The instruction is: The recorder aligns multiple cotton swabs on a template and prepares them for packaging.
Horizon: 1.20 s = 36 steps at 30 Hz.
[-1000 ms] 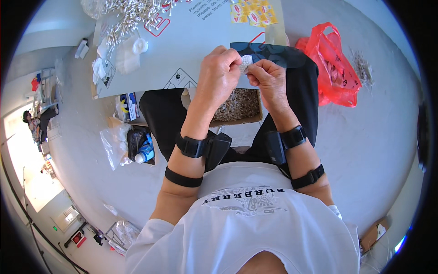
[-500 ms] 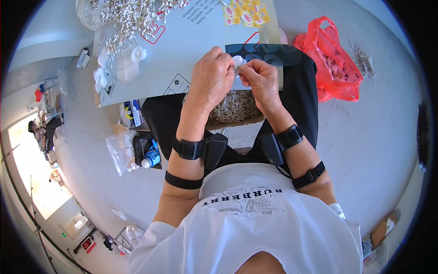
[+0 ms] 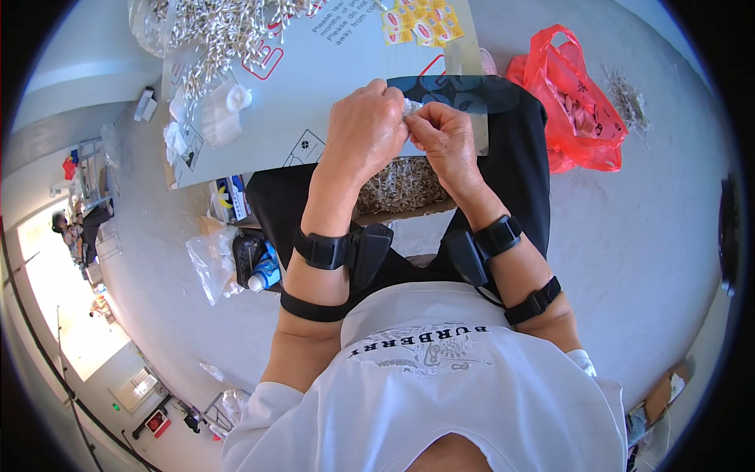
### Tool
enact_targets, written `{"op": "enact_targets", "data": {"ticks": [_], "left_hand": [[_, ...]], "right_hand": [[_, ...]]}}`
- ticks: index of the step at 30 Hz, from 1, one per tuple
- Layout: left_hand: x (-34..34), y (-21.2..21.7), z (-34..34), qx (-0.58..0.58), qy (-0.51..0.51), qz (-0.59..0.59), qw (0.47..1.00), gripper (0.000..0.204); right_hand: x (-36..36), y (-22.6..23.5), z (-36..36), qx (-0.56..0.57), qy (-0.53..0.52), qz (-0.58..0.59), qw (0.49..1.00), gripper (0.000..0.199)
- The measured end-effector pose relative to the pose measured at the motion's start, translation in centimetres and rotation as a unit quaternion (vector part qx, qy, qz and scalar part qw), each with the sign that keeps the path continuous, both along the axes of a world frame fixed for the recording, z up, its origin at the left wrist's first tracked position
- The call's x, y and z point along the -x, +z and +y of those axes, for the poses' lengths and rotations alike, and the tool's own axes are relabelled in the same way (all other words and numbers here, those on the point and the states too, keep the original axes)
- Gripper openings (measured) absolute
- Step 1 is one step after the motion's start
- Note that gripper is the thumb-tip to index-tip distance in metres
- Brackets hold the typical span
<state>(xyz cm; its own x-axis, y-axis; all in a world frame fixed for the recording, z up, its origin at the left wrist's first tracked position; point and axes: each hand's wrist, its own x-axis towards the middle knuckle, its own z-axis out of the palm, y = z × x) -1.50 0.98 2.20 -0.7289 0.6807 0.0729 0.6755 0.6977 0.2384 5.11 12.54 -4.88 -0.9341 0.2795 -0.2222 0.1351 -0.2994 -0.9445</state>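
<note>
White bundle [image 3: 410,107], between pinched fingers [image 3: 429,118], long axis hidden

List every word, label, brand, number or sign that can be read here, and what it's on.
I'm not copying wording; print shows here:
White shirt: dark capital letters across the chest, readable.
Pale grey sheet: dark lines and red lettering, partly cut off.
Red bag: dark characters, creased, hard to read.
Yellow-and-white packets: red marks, too small to read.
Green mark, lower left: too small to read.
Small white item: no print visible.
</note>
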Motion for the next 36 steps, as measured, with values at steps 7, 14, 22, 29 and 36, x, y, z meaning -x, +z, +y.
{"op": "enact_targets", "data": {"ticks": [7, 14, 22, 29, 36], "left_hand": [[0.2, -0.7, -0.1, -0.042, 0.018, -0.034, 0.998, 0.013], [0.1, -1.9, -1.4, -0.197, 0.063, -0.142, 0.968, 0.011], [0.2, -1.7, -1.6, -0.192, 0.052, -0.141, 0.97, 0.006], [0.3, -1.0, -1.4, -0.197, 0.05, -0.195, 0.959, 0.009], [0.3, -0.7, -1.3, -0.182, 0.065, -0.216, 0.957, 0.008]], "right_hand": [[0.0, 0.0, 0.2, 0.01, -0.002, -0.005, 1.0, 0.015], [-0.1, 0.5, 0.2, 0.019, 0.003, -0.013, 1.0, 0.016], [0.0, 0.4, 0.2, 0.002, 0.01, -0.02, 1.0, 0.016], [0.1, 0.9, 0.2, 0.003, 0.003, -0.027, 1.0, 0.017], [0.5, 0.4, 0.0, -0.113, -0.016, -0.024, 0.993, 0.018]]}}
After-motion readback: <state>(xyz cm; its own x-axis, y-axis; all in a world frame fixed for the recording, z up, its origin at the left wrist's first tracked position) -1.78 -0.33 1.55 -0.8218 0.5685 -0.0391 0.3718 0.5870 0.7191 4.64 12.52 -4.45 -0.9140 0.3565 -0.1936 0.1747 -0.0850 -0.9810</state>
